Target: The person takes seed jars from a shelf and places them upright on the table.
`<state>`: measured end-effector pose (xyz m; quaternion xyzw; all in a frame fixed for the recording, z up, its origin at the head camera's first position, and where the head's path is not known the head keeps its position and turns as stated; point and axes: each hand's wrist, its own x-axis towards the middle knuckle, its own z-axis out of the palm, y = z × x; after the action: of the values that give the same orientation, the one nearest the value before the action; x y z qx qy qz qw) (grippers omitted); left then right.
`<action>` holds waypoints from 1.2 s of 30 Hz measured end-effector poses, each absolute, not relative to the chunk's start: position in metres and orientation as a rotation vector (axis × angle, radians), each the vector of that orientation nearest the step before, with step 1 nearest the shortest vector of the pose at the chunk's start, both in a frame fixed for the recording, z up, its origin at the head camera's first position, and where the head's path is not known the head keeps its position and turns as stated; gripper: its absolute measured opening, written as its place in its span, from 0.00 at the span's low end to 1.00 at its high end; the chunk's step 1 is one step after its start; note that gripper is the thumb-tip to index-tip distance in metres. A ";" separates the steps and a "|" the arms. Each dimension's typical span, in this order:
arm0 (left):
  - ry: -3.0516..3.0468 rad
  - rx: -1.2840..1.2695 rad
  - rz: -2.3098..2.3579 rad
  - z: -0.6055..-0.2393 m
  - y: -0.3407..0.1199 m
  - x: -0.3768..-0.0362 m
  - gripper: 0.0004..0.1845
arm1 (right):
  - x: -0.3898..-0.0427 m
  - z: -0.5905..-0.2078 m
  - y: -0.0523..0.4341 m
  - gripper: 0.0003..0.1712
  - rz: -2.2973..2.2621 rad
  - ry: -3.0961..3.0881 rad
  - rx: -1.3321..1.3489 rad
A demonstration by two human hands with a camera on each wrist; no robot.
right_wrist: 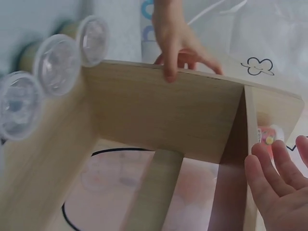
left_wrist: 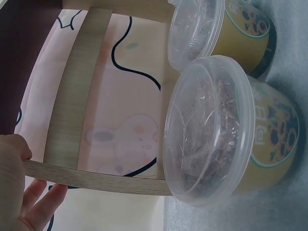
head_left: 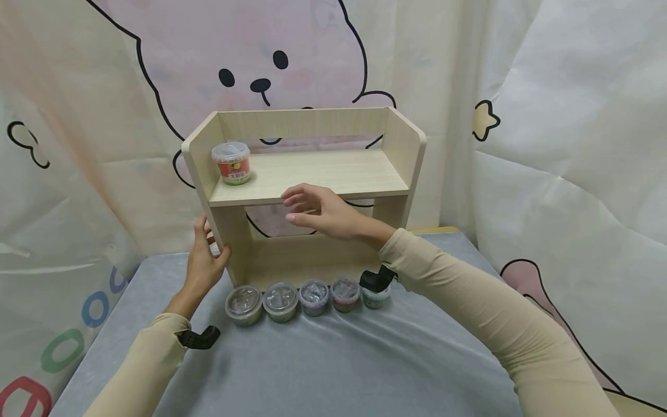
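A light wooden two-tier shelf (head_left: pixel 323 168) stands on the cloth-covered table. My left hand (head_left: pixel 205 263) holds the edge of its left side panel; in the left wrist view the thumb and fingers lie on opposite sides of the board (left_wrist: pixel 110 182). My right hand (head_left: pixel 325 212) hovers near the front edge of the upper board, fingers loosely bent around nothing. A clear-lidded tub with a red label (head_left: pixel 233 168) sits at the left end of the upper board. In the right wrist view, the right hand's fingers (right_wrist: pixel 284 168) partly overlap that tub (right_wrist: pixel 269 134).
Several lidded tubs stand in a row before the shelf, from a wider one (head_left: pixel 244 305) at left to one (head_left: pixel 375 296) partly behind the right wrist's black strap (head_left: pixel 376 279). Grey cloth (head_left: pixel 333 365) covers the table. Printed curtains (head_left: pixel 563 174) hang behind and beside.
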<state>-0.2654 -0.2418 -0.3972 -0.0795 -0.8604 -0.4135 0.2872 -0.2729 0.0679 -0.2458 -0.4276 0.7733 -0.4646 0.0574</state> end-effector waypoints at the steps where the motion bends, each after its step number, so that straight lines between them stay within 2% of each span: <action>1: -2.299 -0.216 -1.104 -0.398 -0.242 -0.265 0.48 | -0.274 -0.243 0.064 0.27 -1.420 2.337 -1.287; 12: -2.280 -0.214 -1.095 -0.399 -0.243 -0.267 0.46 | -0.293 -0.219 0.037 0.26 -1.590 2.272 -1.133; 24: -2.289 -0.190 -1.101 -0.400 -0.241 -0.266 0.47 | -0.319 -0.215 0.015 0.26 -1.702 2.280 -0.970; 36: -2.303 -0.187 -1.083 -0.400 -0.241 -0.267 0.46 | -0.327 -0.221 -0.001 0.28 -1.673 2.325 -0.941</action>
<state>-0.2673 -0.2411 -0.3997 -0.0700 -0.8635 -0.4062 0.2904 -0.3271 -0.0012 -0.2210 -0.3115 0.7697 -0.5537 0.0632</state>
